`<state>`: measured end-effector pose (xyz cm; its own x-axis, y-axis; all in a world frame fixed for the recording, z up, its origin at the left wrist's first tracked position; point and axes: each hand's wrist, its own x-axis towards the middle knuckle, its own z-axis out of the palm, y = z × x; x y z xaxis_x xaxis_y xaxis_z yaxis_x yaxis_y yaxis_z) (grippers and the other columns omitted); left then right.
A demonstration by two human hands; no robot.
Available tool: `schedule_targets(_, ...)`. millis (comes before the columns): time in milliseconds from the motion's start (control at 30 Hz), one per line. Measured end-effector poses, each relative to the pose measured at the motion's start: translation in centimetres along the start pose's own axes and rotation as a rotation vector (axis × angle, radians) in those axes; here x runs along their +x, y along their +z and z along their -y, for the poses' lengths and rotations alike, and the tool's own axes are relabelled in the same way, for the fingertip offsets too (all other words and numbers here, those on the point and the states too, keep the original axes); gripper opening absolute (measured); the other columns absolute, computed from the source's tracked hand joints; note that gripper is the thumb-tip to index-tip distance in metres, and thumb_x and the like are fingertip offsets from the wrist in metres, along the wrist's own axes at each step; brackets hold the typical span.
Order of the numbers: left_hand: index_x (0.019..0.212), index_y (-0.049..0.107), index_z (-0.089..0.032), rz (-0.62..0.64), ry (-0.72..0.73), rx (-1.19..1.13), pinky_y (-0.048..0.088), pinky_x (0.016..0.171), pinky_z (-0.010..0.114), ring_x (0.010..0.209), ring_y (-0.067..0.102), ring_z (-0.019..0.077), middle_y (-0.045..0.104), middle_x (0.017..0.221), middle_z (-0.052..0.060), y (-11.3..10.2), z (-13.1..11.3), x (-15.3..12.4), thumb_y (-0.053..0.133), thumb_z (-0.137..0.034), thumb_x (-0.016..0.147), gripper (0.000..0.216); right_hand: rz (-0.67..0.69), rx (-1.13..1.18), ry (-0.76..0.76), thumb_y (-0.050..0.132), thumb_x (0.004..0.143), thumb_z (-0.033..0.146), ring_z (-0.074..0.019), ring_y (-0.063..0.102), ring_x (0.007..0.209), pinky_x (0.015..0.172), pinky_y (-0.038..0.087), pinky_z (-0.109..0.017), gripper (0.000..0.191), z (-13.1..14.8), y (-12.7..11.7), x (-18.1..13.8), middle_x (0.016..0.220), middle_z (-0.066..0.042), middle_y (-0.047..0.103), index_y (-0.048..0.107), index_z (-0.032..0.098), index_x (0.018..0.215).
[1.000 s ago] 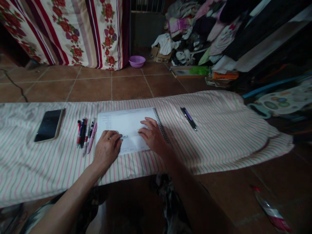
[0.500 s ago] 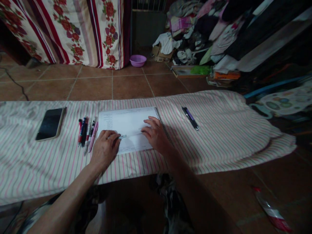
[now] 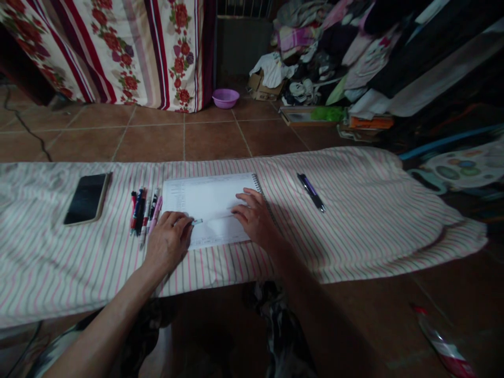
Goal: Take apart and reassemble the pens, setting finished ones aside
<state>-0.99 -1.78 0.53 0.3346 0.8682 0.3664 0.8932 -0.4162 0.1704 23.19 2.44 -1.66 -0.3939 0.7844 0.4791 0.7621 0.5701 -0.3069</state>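
A spiral-bound notebook [image 3: 210, 197] lies open at a mostly white page on the striped cloth. Over its lower left part, my left hand [image 3: 168, 239] is closed, with a small pale, slim piece [image 3: 197, 221] poking out from the fingertips; its kind is unclear. My right hand [image 3: 255, 220] rests at the notebook's right side near the spiral, fingers curved and apart. I make out nothing held in it. Beside my left hand, several pens [image 3: 144, 212] lie in a bunch. A dark pen with a purple part [image 3: 311, 192] lies to the right of the notebook.
A phone [image 3: 87, 198] lies on the striped cloth [image 3: 374, 220] at left. Beyond are the tiled floor [image 3: 153, 137], a purple basin [image 3: 226, 98], a floral curtain [image 3: 137, 52] and piled clothes [image 3: 299, 37]. A plastic bottle [image 3: 444, 341] is on the floor at lower right.
The whole view has shifted slightly, so things appear a little further right. Both hands keep nearly the same pose over the notebook.
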Motion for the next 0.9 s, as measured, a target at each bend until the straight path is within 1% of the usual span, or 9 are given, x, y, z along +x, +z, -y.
schedule_targets(233,0.095,0.065,-0.014,0.045,-0.004,0.077,0.049,0.073,0.037,0.087,0.053,0.0241,0.064,0.090,0.010,-0.5,0.0,-0.4,0.045,-0.024,0.087,0.024,0.009,-0.005,-0.003,0.056,0.081,0.017,-0.0274,0.036,0.121,0.100,0.037,-0.049,0.012,-0.3,0.1,-0.1,0.111,-0.010,0.055,0.068,0.020,0.083)
schedule_targets(400,0.098,0.065,-0.017,0.063,0.018,0.123,0.048,0.072,0.036,0.087,0.053,0.0242,0.063,0.088,0.009,-0.7,0.2,-0.6,0.042,-0.028,0.088,0.028,-0.004,0.003,-0.001,0.057,0.080,0.017,-0.0274,0.036,0.120,0.099,0.038,-0.049,0.012,0.0,0.1,0.1,0.110,-0.010,0.056,0.068,0.019,0.083)
schedule_targets(633,0.103,0.065,-0.021,0.065,0.007,0.170,0.046,0.066,0.034,0.083,0.052,0.0236,0.062,0.085,0.008,-0.6,0.3,-0.7,0.042,-0.025,0.088,0.028,-0.039,0.007,-0.023,0.057,0.080,0.017,-0.0278,0.036,0.121,0.100,0.037,-0.048,0.011,0.5,-0.2,0.3,0.112,-0.010,0.055,0.067,0.019,0.083)
schedule_targets(800,0.106,0.064,-0.022,0.072,0.047,0.184,0.046,0.069,0.036,0.085,0.050,0.0246,0.060,0.088,0.009,-1.0,0.2,-0.6,0.044,-0.021,0.085,0.029,-0.045,0.026,-0.037,0.056,0.080,0.017,-0.0276,0.034,0.123,0.101,0.036,-0.049,0.012,0.7,-0.3,0.3,0.115,-0.009,0.054,0.067,0.020,0.084)
schedule_targets(900,0.107,0.064,-0.022,0.071,0.074,0.204,0.045,0.069,0.037,0.085,0.050,0.0252,0.059,0.090,0.009,-1.2,0.1,-0.5,0.045,-0.018,0.084,0.030,-0.044,0.028,-0.034,0.056,0.080,0.017,-0.0269,0.034,0.124,0.102,0.035,-0.048,0.012,0.8,-0.3,0.4,0.115,-0.010,0.054,0.067,0.020,0.084)
